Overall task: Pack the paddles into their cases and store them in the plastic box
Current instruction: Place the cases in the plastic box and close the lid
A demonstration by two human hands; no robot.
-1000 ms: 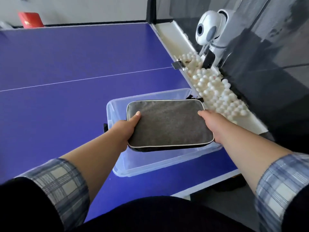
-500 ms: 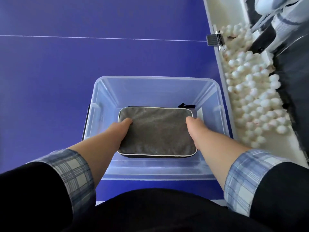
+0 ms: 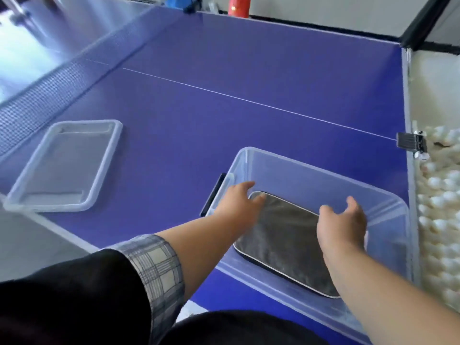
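my left hand (image 3: 237,202) reaches forward over the left end of the plastic box (image 3: 313,170), palm down, fingers loosely spread and empty, fingertips just at the far left corner of the grey case (image 3: 286,235); i cannot tell whether they touch it. my right hand (image 3: 342,224) hangs above the case's right part, back of the hand toward me, fingers spread and slightly curled, thumb lifted, gripping nothing. both forearms stretch out bare, the plaid cuff (image 3: 155,265) pushed up on the left one. the case lies flat on the floor of the clear box, white piping round its edge. the box sits at the near right corner of the blue table (image 3: 224,70), close to the right edge. its clear lid (image 3: 67,165) lies well apart by the table's left edge, beside the net (image 3: 37,100). white balls (image 3: 438,220) fill a trough along the right edge.
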